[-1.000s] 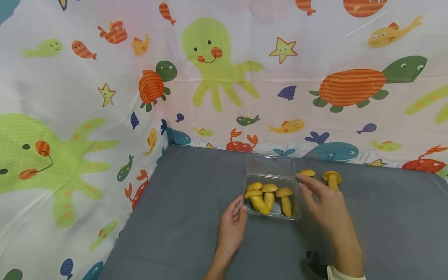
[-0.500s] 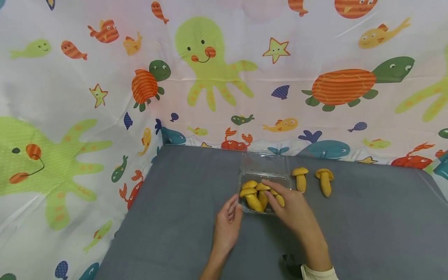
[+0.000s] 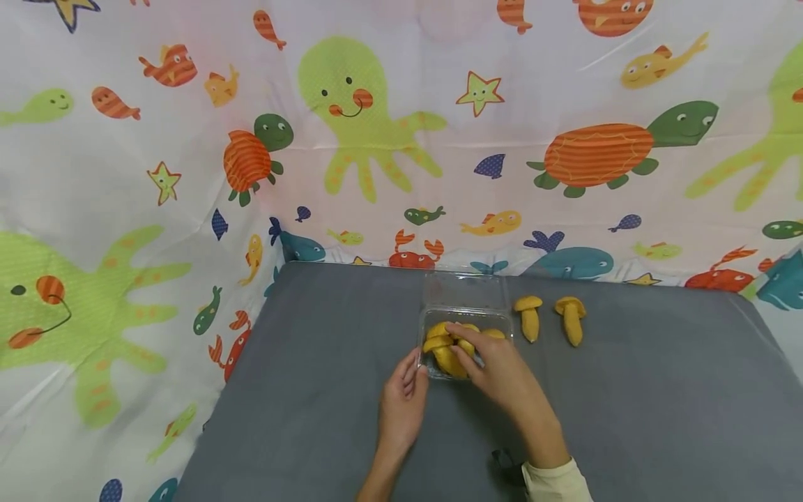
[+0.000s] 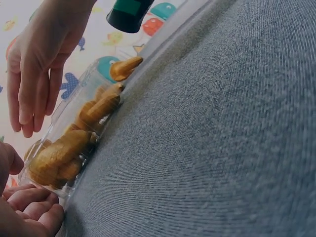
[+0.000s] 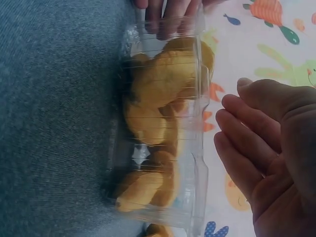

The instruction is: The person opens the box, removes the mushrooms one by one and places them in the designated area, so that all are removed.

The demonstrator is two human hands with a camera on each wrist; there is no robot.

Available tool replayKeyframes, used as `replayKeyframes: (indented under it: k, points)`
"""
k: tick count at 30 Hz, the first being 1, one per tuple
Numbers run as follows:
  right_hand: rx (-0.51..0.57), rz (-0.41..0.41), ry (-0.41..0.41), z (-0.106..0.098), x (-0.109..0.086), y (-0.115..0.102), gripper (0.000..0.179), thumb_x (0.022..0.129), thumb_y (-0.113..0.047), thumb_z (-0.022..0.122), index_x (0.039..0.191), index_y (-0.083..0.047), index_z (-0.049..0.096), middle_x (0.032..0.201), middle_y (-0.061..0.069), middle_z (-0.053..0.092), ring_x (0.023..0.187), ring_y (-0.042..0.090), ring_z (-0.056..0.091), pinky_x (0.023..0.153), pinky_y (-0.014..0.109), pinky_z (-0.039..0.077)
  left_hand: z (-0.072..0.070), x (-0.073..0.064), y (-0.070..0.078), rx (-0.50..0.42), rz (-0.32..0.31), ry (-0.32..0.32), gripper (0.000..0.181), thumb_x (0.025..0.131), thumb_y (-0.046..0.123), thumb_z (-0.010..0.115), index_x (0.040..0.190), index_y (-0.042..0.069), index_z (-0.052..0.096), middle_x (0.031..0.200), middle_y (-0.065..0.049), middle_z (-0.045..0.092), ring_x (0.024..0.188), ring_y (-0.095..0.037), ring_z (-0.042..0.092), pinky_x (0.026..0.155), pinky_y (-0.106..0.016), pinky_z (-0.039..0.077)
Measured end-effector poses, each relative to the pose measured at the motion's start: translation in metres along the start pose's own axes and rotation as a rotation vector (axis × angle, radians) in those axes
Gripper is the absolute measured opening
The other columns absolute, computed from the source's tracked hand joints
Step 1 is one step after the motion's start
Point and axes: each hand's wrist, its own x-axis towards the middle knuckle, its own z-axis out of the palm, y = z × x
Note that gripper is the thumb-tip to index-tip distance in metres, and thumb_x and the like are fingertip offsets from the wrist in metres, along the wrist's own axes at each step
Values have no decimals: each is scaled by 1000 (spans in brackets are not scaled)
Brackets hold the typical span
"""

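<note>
A clear plastic clamshell box (image 3: 465,290) lies on the grey table with its lid folded back. Several yellow mushrooms (image 3: 448,359) lie in its tray, seen through the wall in the right wrist view. My left hand (image 3: 403,403) pinches the tray's left edge between thumb and fingers; the left wrist view has those fingers curled at the box's end. Over the tray hovers my right hand (image 3: 505,373), partly covering the mushrooms. In the right wrist view, my right hand (image 5: 276,143) has nothing between thumb and fingers and sits apart from the box.
Two more yellow mushrooms, one nearer (image 3: 529,318) and one farther right (image 3: 571,321), lie beside the box. A curtain (image 3: 401,167) printed with sea animals hangs behind the table (image 3: 301,390). A black device (image 3: 507,466) is at my right wrist.
My right hand has moved left from beside the box to above the mushrooms in the tray. My left hand keeps its hold on the edge. The head view has shifted slightly.
</note>
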Motion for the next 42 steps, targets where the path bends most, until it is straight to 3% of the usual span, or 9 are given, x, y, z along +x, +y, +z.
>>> replayKeyframes:
  k: [5, 9, 15, 21, 27, 31, 34, 37, 42]
  points:
    - [-14, 3, -25, -2, 2, 4, 45, 97, -13, 80, 140, -12, 70, 100, 5, 79, 55, 2, 38, 56, 25, 38, 2, 3, 2, 13, 15, -2, 44, 108, 23, 63, 150, 8, 59, 149, -8, 62, 135, -26, 60, 107, -39, 53]
    - [-13, 3, -34, -1, 2, 5, 45, 96, -13, 80, 141, -13, 70, 89, 1, 76, 53, 2, 37, 55, 24, 37, 2, 3, 4, 5, -16, -11, 44, 109, 20, 62, 151, 9, 58, 150, -7, 60, 137, -25, 58, 108, -39, 52]
    - [7, 16, -30, 0, -5, 12, 44, 97, -14, 79, 140, -10, 70, 113, 9, 79, 58, 2, 41, 59, 25, 39, 5, -1, 3, -4, -39, -17, 43, 108, 17, 63, 150, 8, 58, 151, -7, 60, 137, -23, 58, 108, -36, 51]
    - [-5, 0, -5, -5, -8, 14, 44, 97, -14, 80, 139, -9, 70, 120, 12, 78, 55, 1, 37, 57, 25, 38, 8, -3, 2, 6, -24, -28, 43, 109, 19, 62, 151, 8, 58, 150, -8, 60, 137, -24, 58, 108, -38, 52]
    - [20, 15, -35, -7, -3, 11, 45, 99, -16, 78, 143, -12, 68, 127, 12, 76, 53, 0, 35, 58, 25, 39, 3, 0, 3, 16, -6, -10, 43, 109, 21, 62, 151, 9, 58, 150, -7, 61, 136, -25, 59, 108, -42, 53]
    - [52, 16, -48, -5, 0, 11, 46, 99, -14, 77, 144, -12, 66, 100, 6, 78, 49, 0, 32, 54, 25, 39, -3, 2, 4, 9, 1, -1, 44, 109, 21, 63, 150, 8, 58, 150, -7, 60, 136, -25, 59, 107, -39, 53]
    - [67, 24, -51, -4, 0, 12, 46, 99, -13, 77, 144, -12, 67, 74, -6, 63, 46, -1, 32, 51, 24, 38, -4, 0, 3, 0, -1, -10, 44, 109, 19, 62, 151, 6, 57, 152, -8, 59, 137, -26, 58, 107, -38, 53]
    - [69, 25, -59, -3, -1, 14, 45, 100, -15, 76, 144, -12, 67, 67, -13, 51, 46, -1, 33, 51, 24, 38, -3, -1, 3, -2, -14, -14, 44, 109, 19, 62, 151, 7, 57, 152, -6, 58, 137, -25, 58, 108, -38, 52]
    - [65, 28, -61, -5, 0, 15, 46, 100, -16, 77, 144, -12, 67, 71, -9, 57, 51, 0, 37, 56, 25, 41, 0, 0, 3, 1, -25, -15, 45, 109, 22, 63, 151, 10, 58, 152, -4, 59, 137, -23, 59, 109, -40, 51]
